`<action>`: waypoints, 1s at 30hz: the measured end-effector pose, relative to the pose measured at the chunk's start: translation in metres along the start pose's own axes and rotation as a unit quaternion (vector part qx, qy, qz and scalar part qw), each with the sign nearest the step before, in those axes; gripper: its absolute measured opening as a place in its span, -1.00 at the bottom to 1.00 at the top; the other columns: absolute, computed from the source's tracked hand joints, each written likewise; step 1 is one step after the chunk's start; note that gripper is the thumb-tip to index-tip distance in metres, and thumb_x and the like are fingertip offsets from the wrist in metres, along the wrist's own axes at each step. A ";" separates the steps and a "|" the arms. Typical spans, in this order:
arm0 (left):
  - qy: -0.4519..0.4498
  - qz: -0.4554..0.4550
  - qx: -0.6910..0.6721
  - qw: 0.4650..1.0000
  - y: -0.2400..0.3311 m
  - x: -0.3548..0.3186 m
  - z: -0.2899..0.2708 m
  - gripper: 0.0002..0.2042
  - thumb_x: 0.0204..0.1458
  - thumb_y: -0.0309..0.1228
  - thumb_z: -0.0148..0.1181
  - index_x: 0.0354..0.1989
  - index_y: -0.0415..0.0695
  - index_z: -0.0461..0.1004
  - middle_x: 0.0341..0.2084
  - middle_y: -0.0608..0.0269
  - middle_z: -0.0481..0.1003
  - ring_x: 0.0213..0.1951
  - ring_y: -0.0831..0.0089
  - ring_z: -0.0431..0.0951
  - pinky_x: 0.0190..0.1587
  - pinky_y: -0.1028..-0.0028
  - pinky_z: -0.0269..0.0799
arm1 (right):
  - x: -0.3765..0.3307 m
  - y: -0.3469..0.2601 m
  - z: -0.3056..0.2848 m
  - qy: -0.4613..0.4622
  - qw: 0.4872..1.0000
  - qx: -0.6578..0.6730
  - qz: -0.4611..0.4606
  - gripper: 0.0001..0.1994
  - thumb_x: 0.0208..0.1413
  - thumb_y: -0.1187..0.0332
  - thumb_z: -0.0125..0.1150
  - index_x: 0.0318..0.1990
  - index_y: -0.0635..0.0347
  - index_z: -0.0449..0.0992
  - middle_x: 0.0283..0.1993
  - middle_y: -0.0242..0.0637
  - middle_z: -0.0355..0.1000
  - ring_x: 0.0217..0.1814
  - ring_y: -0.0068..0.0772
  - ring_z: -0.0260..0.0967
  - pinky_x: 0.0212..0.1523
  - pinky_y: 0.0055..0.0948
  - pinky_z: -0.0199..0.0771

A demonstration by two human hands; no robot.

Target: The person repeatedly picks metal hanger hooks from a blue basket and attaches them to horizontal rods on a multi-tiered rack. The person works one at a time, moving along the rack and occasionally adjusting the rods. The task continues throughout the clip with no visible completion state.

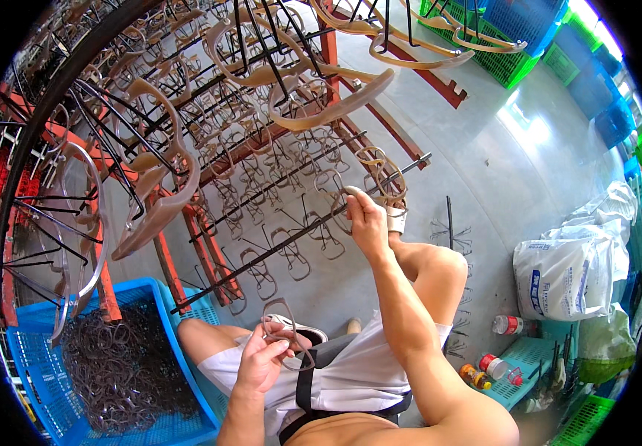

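My left hand point(263, 362) pinches a greyish-brown plastic eyeglass frame point(310, 333) above my lap. Farther forward, my right hand point(369, 225) has its thumb and fingers closed on another eyeglass frame point(321, 181) near the right end of a black rod point(265, 253). Thin wire prongs stick out along this rod, and several eyeglass frames point(326, 238) hang from them to the left of my right hand. The fingertips partly hide the frame in my right hand, so I cannot tell whether it touches a prong.
A red metal rack point(397, 134) carries rows of hanging frames. Large frames on a curved black bar point(38, 123) loom close at upper left. A blue basket point(163, 316) of dark frames stands left. White bags point(559, 275), bottles point(493, 365) and stacked crates point(510, 67) lie right.
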State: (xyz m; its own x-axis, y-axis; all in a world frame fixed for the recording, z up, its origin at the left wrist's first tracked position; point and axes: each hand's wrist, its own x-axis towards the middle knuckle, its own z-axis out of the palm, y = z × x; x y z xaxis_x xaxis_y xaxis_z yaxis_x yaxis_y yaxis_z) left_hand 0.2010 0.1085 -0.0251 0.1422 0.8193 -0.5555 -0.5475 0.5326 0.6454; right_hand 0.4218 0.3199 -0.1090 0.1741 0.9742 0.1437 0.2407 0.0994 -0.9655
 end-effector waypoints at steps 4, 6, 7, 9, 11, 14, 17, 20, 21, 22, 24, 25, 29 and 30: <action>0.009 0.004 -0.004 1.000 -0.002 0.000 0.004 -0.76 -0.01 -0.61 0.02 -0.13 -0.18 0.32 -0.26 0.16 0.47 -0.25 0.29 0.54 -0.30 0.52 0.44 | 0.003 0.004 0.000 0.023 1.000 -0.013 0.001 -0.78 0.16 0.32 0.05 -0.11 0.21 0.47 -0.63 -0.31 0.36 -0.60 -0.57 0.28 -0.54 -0.53 0.29; 0.016 0.002 -0.015 1.000 -0.002 0.000 0.003 -0.75 -0.02 -0.60 0.07 -0.12 -0.21 0.32 -0.28 0.13 0.48 -0.34 0.36 0.53 -0.37 0.55 0.46 | 0.006 0.006 -0.001 0.024 0.999 0.007 0.036 -0.77 0.17 0.31 0.04 -0.11 0.22 0.47 -0.62 -0.36 0.35 -0.61 -0.60 0.24 -0.56 -0.55 0.26; 0.005 -0.003 -0.022 1.000 -0.002 0.000 0.002 -0.77 0.00 -0.60 0.05 -0.14 -0.20 0.34 -0.28 0.15 0.48 -0.33 0.37 0.53 -0.35 0.55 0.46 | 0.007 0.006 -0.002 0.025 0.998 0.018 0.053 -0.77 0.18 0.30 0.04 -0.11 0.22 0.47 -0.62 -0.38 0.34 -0.62 -0.62 0.23 -0.57 -0.56 0.25; -0.010 -0.010 -0.037 0.999 -0.001 -0.003 -0.002 -0.81 0.03 -0.59 0.03 -0.16 -0.17 0.38 -0.28 0.18 0.47 -0.32 0.40 0.53 -0.31 0.56 0.44 | 0.004 -0.010 -0.005 -0.004 0.982 0.131 0.138 -0.76 0.20 0.27 0.03 -0.11 0.20 0.47 -0.56 -0.52 0.31 -0.63 -0.72 0.13 -0.61 -0.63 0.19; -0.001 0.015 -0.037 0.999 0.000 -0.004 -0.002 -0.81 0.03 -0.59 0.04 -0.16 -0.16 0.38 -0.28 0.18 0.48 -0.37 0.45 0.50 -0.31 0.57 0.42 | 0.004 -0.010 -0.004 0.000 0.982 0.139 0.124 -0.76 0.20 0.25 0.02 -0.13 0.21 0.47 -0.58 -0.52 0.30 -0.62 -0.73 0.14 -0.62 -0.64 0.20; 0.018 0.090 -0.035 0.995 0.000 0.001 0.003 -0.81 0.03 -0.58 0.05 -0.16 -0.16 0.38 -0.29 0.18 0.48 -0.38 0.51 0.46 -0.29 0.57 0.40 | -0.012 -0.032 -0.010 0.080 0.964 -0.239 -0.086 -0.74 0.12 0.33 0.07 -0.09 0.28 0.40 -0.26 -0.09 0.35 -0.20 -0.16 0.30 -0.15 -0.29 0.31; 0.068 0.215 -0.012 0.974 0.000 0.015 0.010 -0.83 0.02 -0.55 0.09 -0.19 -0.14 0.38 -0.23 0.14 0.48 -0.22 0.46 0.47 -0.21 0.52 0.40 | -0.059 -0.077 -0.002 -0.026 0.964 -0.192 -0.184 -0.68 0.10 0.35 0.09 -0.03 0.33 0.33 -0.16 0.00 0.30 -0.07 -0.06 0.24 -0.06 -0.24 0.26; 0.095 0.294 -0.011 0.951 0.008 0.027 0.025 -0.82 0.05 -0.51 0.09 -0.16 -0.11 0.36 -0.21 0.20 0.48 -0.20 0.52 0.46 -0.18 0.55 0.37 | -0.118 -0.102 0.018 -0.281 0.948 0.142 -0.035 -0.71 0.15 0.39 0.05 -0.01 0.33 0.32 -0.32 -0.13 0.33 -0.29 -0.32 0.30 -0.27 -0.39 0.31; 0.093 0.305 -0.012 0.948 0.010 0.029 0.026 -0.81 0.05 -0.51 0.09 -0.15 -0.11 0.36 -0.20 0.21 0.48 -0.19 0.53 0.45 -0.16 0.55 0.36 | -0.135 -0.110 0.030 -0.294 0.924 0.240 0.050 -0.73 0.18 0.41 0.02 0.00 0.32 0.33 -0.42 -0.22 0.34 -0.42 -0.48 0.31 -0.41 -0.48 0.32; 0.091 0.316 -0.013 0.944 0.010 0.030 0.025 -0.81 0.06 -0.50 0.08 -0.14 -0.11 0.35 -0.19 0.22 0.48 -0.19 0.53 0.45 -0.14 0.56 0.35 | -0.140 -0.111 0.035 -0.268 0.933 0.235 0.053 -0.75 0.19 0.42 -0.01 -0.01 0.32 0.34 -0.51 -0.33 0.32 -0.52 -0.60 0.24 -0.52 -0.56 0.26; 0.064 0.355 0.064 0.931 0.015 0.032 0.009 -0.65 0.03 -0.54 0.10 0.02 -0.16 0.29 -0.01 0.10 0.37 -0.02 0.49 0.37 -0.01 0.57 0.26 | -0.135 -0.099 0.046 -0.170 0.959 0.218 0.057 -0.79 0.21 0.44 -0.06 -0.05 0.29 0.38 -0.68 -0.53 0.23 -0.69 -0.78 0.11 -0.68 -0.69 0.12; 0.117 0.359 0.123 0.918 0.022 0.027 -0.010 -0.58 0.01 -0.52 0.11 0.09 -0.17 0.24 0.05 0.12 0.32 0.02 0.45 0.32 0.00 0.51 0.27 | -0.121 -0.089 0.048 -0.077 0.979 0.187 0.024 -0.80 0.21 0.44 -0.05 -0.07 0.28 0.41 -0.68 -0.53 0.23 -0.70 -0.77 0.11 -0.69 -0.70 0.10; 0.498 0.429 0.314 0.685 0.052 -0.010 -0.178 -0.79 0.11 -0.50 0.01 -0.08 -0.25 0.34 -0.18 0.12 0.45 -0.13 0.37 0.44 -0.05 0.44 0.34 | -0.064 -0.057 0.060 0.098 0.983 0.154 0.038 -0.80 0.23 0.40 -0.05 -0.07 0.27 0.43 -0.69 -0.50 0.23 -0.72 -0.74 0.14 -0.71 -0.65 0.15; 0.573 0.383 0.385 0.614 0.054 -0.022 -0.222 -0.78 0.09 -0.49 0.03 -0.10 -0.27 0.35 -0.25 0.06 0.46 -0.19 0.33 0.46 -0.08 0.43 0.35 | -0.057 -0.048 0.063 0.107 0.986 0.124 0.042 -0.79 0.23 0.39 -0.04 -0.08 0.27 0.43 -0.68 -0.50 0.23 -0.72 -0.74 0.14 -0.71 -0.64 0.16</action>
State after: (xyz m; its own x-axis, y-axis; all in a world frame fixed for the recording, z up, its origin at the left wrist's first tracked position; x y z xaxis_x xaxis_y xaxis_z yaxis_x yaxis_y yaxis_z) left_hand -0.0153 0.0719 -0.0943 -0.8287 0.4399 0.3461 0.5232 0.3894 0.7580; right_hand 0.3405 0.2721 -0.0840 0.3869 0.9189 0.0778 -0.0188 0.0922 -0.9956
